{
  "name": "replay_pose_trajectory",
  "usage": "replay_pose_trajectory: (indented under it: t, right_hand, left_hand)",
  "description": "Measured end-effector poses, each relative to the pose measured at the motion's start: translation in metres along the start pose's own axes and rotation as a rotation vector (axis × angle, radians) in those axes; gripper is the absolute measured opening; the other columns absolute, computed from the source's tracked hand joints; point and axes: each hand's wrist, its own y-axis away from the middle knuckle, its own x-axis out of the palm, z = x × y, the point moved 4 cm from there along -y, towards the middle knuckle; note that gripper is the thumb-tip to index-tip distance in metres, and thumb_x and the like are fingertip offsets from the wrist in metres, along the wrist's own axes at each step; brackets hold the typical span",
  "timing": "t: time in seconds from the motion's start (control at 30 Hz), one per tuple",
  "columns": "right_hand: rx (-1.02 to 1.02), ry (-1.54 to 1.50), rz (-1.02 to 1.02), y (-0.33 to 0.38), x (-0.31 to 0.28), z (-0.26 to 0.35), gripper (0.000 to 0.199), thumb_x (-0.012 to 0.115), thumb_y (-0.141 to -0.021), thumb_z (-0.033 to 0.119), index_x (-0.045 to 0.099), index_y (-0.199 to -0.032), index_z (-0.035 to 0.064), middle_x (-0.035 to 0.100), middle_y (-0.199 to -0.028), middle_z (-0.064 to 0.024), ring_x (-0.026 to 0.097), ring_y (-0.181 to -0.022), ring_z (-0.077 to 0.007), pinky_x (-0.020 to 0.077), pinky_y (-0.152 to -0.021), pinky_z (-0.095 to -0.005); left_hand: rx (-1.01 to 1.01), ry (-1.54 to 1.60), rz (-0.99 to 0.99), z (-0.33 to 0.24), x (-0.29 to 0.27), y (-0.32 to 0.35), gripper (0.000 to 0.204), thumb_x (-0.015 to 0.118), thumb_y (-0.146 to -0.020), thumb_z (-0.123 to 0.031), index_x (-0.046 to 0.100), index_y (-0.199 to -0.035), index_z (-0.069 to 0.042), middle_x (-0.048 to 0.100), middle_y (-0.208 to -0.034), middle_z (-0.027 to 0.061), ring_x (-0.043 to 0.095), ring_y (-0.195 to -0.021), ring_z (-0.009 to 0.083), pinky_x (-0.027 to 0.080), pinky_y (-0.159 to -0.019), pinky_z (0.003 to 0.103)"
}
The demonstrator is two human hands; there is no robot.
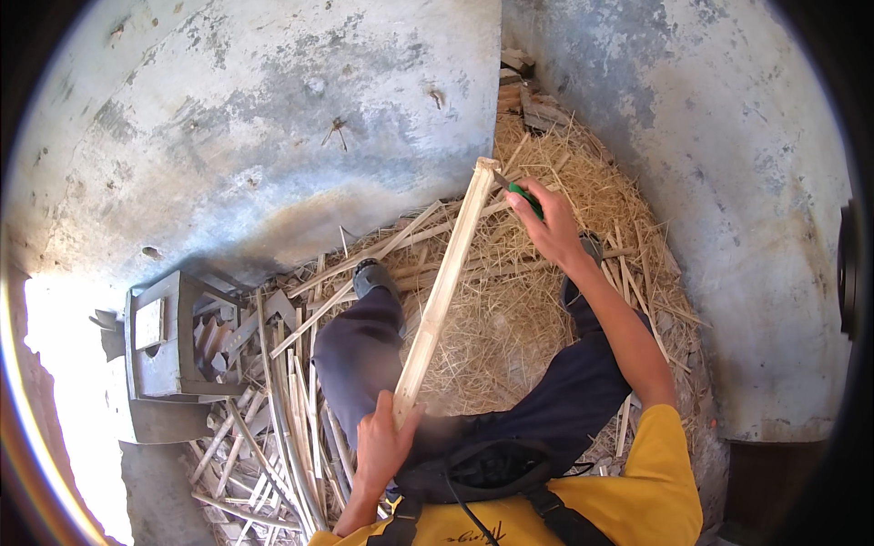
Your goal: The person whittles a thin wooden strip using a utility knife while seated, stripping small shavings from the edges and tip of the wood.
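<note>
Straw shavings (564,273) pile up across the floor, with split cane strips (273,428) and a grey concrete block (168,346) off to the left. The bamboo slat (443,291) runs up and away over the knees. Left hand (382,441) grips its near end; right hand (546,223) clutches a green-handled knife (521,196) at the far tip.

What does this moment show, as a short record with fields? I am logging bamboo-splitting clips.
setting: person seated on straw-strewn ground by a concrete wall
left hand: grips the near end of a long bamboo strip
right hand: holds a green-handled knife at the strip's far end
left side: pile of split strips, grey box
</note>
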Motion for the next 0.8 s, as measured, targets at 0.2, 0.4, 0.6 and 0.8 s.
replay_pose_trajectory:
  t: [0.2, 0.4, 0.6, 0.8]
  right_hand:
    - [-0.203, 0.065, 0.117, 0.038, 0.025, 0.035, 0.037, 0.067, -0.108, 0.044, 0.074, -0.110, 0.0077, 0.072, -0.077, -0.0061, 0.066, -0.058, -0.0201, 0.0490, -0.053, -0.0344]
    - [-0.333, -0.025, 0.161, 0.065, 0.041, 0.072, 0.032, 0.077, -0.102, 0.034, 0.075, -0.109, 0.0028, 0.077, -0.085, -0.0113, 0.072, -0.061, -0.0251, 0.0547, -0.054, -0.0357]
    - [-0.336, -0.071, 0.181, 0.071, 0.038, 0.078, 0.029, 0.080, -0.099, 0.029, 0.076, -0.107, 0.0013, 0.078, -0.087, -0.0126, 0.073, -0.063, -0.0268, 0.0559, -0.056, -0.0372]
    - [-0.326, -0.047, 0.149, 0.071, 0.037, 0.079, 0.027, 0.082, -0.096, 0.026, 0.077, -0.105, 0.0010, 0.079, -0.087, -0.0127, 0.074, -0.064, -0.0274, 0.0568, -0.057, -0.0371]
  left_hand:
    - [0.034, 0.004, -0.085, -0.015, -0.008, -0.020, 0.042, 0.080, -0.101, -0.032, 0.051, -0.099, -0.002, 0.068, -0.074, 0.0255, 0.067, -0.071, 0.0525, 0.048, -0.059, 0.055]
    - [0.048, 0.024, -0.088, -0.027, 0.000, -0.037, 0.042, 0.082, -0.099, -0.030, 0.050, -0.100, -0.003, 0.070, -0.076, 0.0246, 0.067, -0.072, 0.0517, 0.050, -0.059, 0.055]
    - [0.074, 0.043, -0.095, -0.033, 0.003, -0.041, 0.044, 0.083, -0.098, -0.028, 0.049, -0.098, -0.002, 0.066, -0.072, 0.0264, 0.065, -0.070, 0.0533, 0.048, -0.058, 0.055]
    - [0.068, 0.046, -0.099, -0.035, 0.004, -0.041, 0.044, 0.083, -0.098, -0.028, 0.049, -0.097, -0.001, 0.067, -0.072, 0.0266, 0.065, -0.071, 0.0533, 0.048, -0.058, 0.055]
